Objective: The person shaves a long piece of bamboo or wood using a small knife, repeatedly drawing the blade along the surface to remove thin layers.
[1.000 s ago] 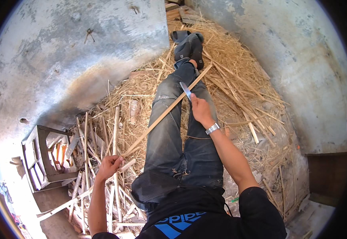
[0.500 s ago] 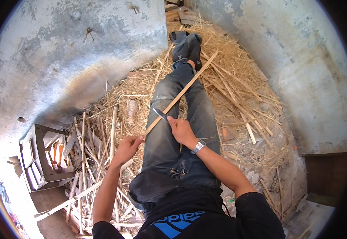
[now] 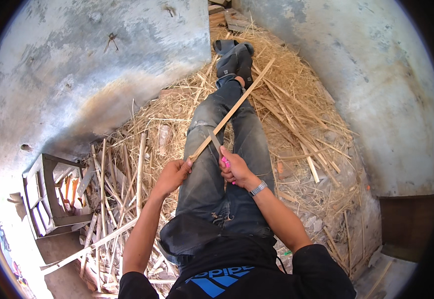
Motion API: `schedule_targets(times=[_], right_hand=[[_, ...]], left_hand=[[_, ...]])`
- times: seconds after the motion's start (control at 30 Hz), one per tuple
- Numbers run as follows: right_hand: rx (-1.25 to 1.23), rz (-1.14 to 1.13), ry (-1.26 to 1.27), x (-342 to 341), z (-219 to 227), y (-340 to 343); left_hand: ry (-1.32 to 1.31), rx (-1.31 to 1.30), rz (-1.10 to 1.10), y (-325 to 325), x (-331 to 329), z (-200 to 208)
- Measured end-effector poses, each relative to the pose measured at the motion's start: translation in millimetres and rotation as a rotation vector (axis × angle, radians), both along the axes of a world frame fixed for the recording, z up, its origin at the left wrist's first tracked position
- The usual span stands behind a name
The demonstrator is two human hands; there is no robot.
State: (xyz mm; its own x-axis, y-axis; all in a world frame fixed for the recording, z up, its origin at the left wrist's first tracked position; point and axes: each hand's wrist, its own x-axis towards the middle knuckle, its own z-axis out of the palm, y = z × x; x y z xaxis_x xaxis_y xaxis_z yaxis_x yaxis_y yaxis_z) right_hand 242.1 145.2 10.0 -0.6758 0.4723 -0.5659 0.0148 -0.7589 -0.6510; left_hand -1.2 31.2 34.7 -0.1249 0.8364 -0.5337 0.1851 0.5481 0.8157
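Observation:
A long, flat bamboo-like strip (image 3: pixel 237 105) lies slantwise over my outstretched legs (image 3: pixel 249 144), its far end beyond my knees near my feet. My left hand (image 3: pixel 174 175) pinches the strip's near end between thumb and fingers. In my right hand (image 3: pixel 237 169) is a knife (image 3: pixel 215 142), its pink handle wrapped by my fingers. The blade points away from me and meets or crosses the strip just beyond my left hand; whether it cuts into the strip, I cannot tell. A silver watch (image 3: pixel 258 188) sits on my right wrist.
Straw-like shavings (image 3: pixel 296 74) cover the ground around my feet. Several split strips (image 3: pixel 296 124) lie to the right of my legs, and more sticks (image 3: pixel 141 169) are heaped at the left. A wooden frame (image 3: pixel 52 199) stands far left. Weathered grey panels (image 3: pixel 97 65) rise on both sides.
My right hand has come back toward me and right, and the knife has turned to point more steeply away. My left hand has shifted slightly right and away from me with the strip.

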Motion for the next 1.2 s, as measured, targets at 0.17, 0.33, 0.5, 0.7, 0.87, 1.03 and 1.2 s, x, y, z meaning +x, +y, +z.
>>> schedule_targets(times=[0.17, 0.33, 0.5, 0.7, 0.87, 1.03, 1.2], right_hand=[[0.937, -0.104, -0.225, -27.3, 12.7, -4.7], [1.055, 0.109, -0.301, -42.6, 26.5, -2.4], [1.146, 0.133, -0.277, -41.1, 30.3, -4.5], [0.631, 0.179, -0.033, -36.6, 56.1, -12.5], [0.302, 0.208, 0.196, -25.7, 60.7, -8.4], [0.118, 0.153, 0.536, 11.5, 71.2, 0.9], [-0.165, -0.322, 0.798, 12.3, 83.6, 24.0]], left_hand=[[0.415, 0.178, -0.029, -3.4, 19.8, 4.6], [0.513, 0.164, 0.005, -6.5, 32.6, 17.6], [0.482, 0.205, 0.032, -7.1, 34.8, 14.6], [0.337, 0.265, 0.052, -12.2, 25.8, -7.8], [-0.319, 0.058, 0.113, -10.5, 18.1, 6.0], [-0.412, 0.026, 0.364, -20.4, 5.3, -3.6], [-0.142, 0.099, 0.364, -33.6, 7.3, -19.6]])
